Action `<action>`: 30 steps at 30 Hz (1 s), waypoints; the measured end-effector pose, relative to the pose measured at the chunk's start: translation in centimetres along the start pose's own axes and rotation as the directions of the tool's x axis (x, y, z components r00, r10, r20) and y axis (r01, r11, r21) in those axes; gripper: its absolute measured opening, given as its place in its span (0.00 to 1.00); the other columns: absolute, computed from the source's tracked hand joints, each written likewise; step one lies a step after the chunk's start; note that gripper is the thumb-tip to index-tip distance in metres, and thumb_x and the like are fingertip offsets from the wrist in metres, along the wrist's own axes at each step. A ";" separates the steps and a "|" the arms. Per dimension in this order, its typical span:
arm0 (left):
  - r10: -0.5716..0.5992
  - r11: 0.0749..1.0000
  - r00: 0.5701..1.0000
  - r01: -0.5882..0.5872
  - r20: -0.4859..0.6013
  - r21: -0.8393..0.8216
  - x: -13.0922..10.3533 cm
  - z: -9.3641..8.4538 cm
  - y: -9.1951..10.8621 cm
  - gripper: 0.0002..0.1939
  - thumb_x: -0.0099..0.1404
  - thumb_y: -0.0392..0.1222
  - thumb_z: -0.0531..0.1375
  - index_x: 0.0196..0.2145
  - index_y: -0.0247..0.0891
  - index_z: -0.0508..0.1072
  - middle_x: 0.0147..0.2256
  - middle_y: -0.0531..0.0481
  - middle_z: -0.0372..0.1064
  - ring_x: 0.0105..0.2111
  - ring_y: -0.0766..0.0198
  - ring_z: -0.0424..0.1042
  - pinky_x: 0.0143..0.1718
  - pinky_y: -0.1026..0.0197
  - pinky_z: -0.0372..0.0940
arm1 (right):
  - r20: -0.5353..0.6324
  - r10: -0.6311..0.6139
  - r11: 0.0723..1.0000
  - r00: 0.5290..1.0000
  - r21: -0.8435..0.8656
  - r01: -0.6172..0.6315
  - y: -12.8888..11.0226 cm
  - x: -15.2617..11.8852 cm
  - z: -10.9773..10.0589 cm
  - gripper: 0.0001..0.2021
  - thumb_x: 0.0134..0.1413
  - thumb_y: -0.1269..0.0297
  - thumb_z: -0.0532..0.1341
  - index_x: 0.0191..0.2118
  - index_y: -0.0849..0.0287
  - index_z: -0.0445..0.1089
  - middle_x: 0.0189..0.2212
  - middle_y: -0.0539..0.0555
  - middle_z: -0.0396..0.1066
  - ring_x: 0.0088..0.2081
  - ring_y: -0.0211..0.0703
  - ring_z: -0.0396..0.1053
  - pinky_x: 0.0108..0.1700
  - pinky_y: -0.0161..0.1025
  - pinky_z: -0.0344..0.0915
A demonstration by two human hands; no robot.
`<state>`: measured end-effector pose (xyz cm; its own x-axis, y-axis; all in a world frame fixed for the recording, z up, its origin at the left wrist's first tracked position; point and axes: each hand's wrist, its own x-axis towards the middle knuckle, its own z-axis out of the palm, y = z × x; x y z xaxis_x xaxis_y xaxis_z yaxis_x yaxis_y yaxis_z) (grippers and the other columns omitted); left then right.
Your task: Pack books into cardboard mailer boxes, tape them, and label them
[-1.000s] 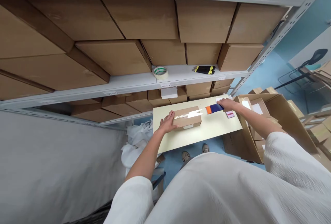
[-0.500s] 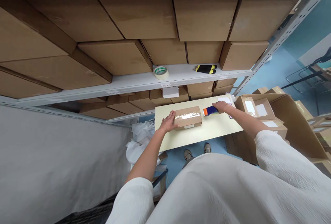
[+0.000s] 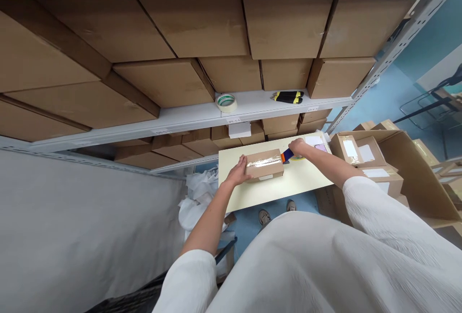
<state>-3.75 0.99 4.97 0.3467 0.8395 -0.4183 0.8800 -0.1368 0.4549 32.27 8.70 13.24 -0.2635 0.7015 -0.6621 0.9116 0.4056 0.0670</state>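
A small cardboard box (image 3: pixel 263 171) lies on a pale yellow tabletop (image 3: pixel 306 178), with shiny clear tape along its top and a white label on its near side. My left hand (image 3: pixel 238 172) grips the box at its left end, thumb on the near side. A blue tape dispenser (image 3: pixel 288 154) with an orange front is held in my right hand (image 3: pixel 296 146). Its orange end touches or nearly touches the right end of the box. The hand and forearm hide part of the dispenser.
Shelves of cardboard boxes (image 3: pixel 285 26) rise ahead. A tape roll (image 3: pixel 226 103) and black-and-yellow cutters (image 3: pixel 288 97) lie on the shelf edge. At right stands a large open carton (image 3: pixel 418 178) of smaller boxes. White wrapping (image 3: pixel 197 202) is heaped left of the table.
My right hand has moved left with the tape dispenser, bringing its orange end up to the box's right end. My left hand stays on the box.
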 end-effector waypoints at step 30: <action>0.059 0.989 0.998 -0.064 -0.037 -0.135 0.0 1.0 -0.8 0.64 0.62 0.55 0.70 0.82 0.44 0.35 0.82 0.40 0.23 0.79 0.38 0.45 0.75 0.44 0.54 | -0.561 0.017 0.778 0.828 0.528 0.342 1.7 -11.2 -9.5 0.20 0.74 0.51 0.55 0.60 0.60 0.68 0.53 0.60 0.78 0.50 0.53 0.74 0.52 0.43 0.69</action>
<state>-4.17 0.54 3.79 0.3858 0.8490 -0.3610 0.8043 -0.1178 0.5824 33.77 7.07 27.88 -0.3794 0.9163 -0.1280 0.7855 0.2459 -0.5679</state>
